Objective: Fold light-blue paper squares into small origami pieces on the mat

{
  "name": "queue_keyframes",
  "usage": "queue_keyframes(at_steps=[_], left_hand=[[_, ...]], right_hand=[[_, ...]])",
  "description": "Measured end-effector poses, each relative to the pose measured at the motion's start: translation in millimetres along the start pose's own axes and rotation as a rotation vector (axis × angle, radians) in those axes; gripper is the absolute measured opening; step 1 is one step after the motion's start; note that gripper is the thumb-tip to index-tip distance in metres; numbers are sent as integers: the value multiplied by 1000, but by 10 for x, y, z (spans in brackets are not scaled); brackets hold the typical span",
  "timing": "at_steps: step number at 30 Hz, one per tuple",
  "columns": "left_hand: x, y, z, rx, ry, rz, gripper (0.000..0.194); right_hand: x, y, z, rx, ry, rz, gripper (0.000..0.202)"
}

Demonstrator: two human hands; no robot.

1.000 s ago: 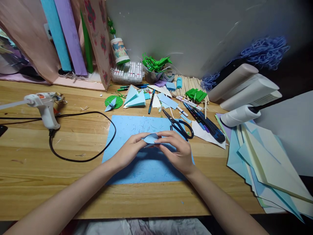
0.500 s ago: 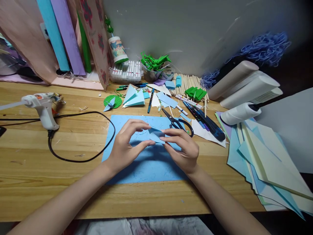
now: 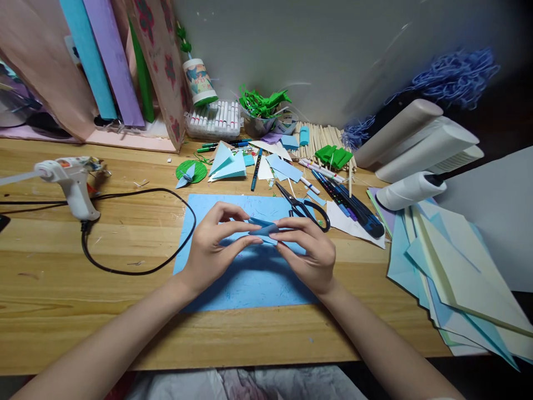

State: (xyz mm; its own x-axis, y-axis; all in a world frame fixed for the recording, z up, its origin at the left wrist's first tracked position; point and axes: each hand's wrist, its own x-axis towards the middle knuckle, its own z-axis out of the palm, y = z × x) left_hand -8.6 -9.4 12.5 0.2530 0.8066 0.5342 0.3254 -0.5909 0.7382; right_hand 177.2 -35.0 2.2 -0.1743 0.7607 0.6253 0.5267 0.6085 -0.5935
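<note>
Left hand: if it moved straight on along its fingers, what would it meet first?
The left hand would first meet the small blue paper between both hands, then probably the right hand; depth is unclear.

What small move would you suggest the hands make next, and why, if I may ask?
I would probably pinch the small blue paper flatter: its layers look curved and slightly apart, the right hand grips one end above the blue sheet, and the left hand has its fingertips at the other.
</note>
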Motion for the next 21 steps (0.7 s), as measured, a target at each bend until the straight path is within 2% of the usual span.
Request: queue_keyframes(at_steps=[9,15,19,21], left_hand=[[-40,-6,14,-85,-32,52,16],[-26,5,14,-60,-28,54,9],[-6,4,8,-26,41,-48,7],[-6,0,24,-78,40,-134,15]], right_hand=[[-8,-25,30,45,10,51,20],[0,-41,44,118,21,131,18],[5,-39,70,246,50,274,12],[9,-30,92,345,62,388,9]])
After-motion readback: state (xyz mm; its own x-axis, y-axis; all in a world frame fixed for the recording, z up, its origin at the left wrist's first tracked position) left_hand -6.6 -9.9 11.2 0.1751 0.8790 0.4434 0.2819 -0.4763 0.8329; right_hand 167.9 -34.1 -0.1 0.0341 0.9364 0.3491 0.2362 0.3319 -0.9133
